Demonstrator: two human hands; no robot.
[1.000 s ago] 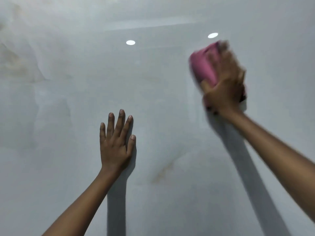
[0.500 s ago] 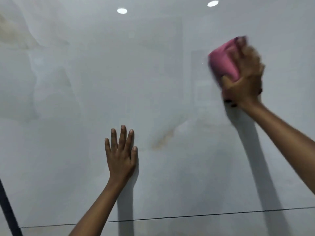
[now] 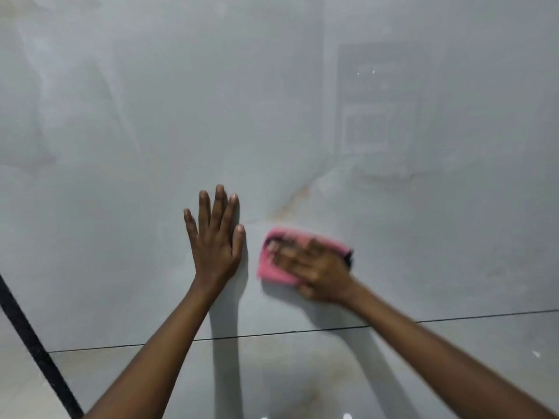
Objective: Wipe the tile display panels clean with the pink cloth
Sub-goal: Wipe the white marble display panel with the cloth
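A glossy grey marble-look tile panel [image 3: 121, 176] fills the view, with a faint brown vein [image 3: 292, 204] near its middle. My left hand [image 3: 216, 237] rests flat on the panel, fingers straight and pointing up. Just to its right, my right hand [image 3: 314, 267] holds the folded pink cloth [image 3: 269, 269] against the panel below the brown vein. Its fingers lie across the cloth and the thumb sits at the lower edge. The right hand and the cloth are blurred by motion.
A thin dark joint [image 3: 272, 335] runs across below both hands, with another tile panel [image 3: 302, 382] under it. A black strip [image 3: 33, 343] slants along the lower left edge. A faint reflected rectangle [image 3: 381, 98] shows at the upper right.
My right hand has swept the pink cloth from the upper right down and left to beside my left hand. The view has tilted down, showing the joint and lower panel.
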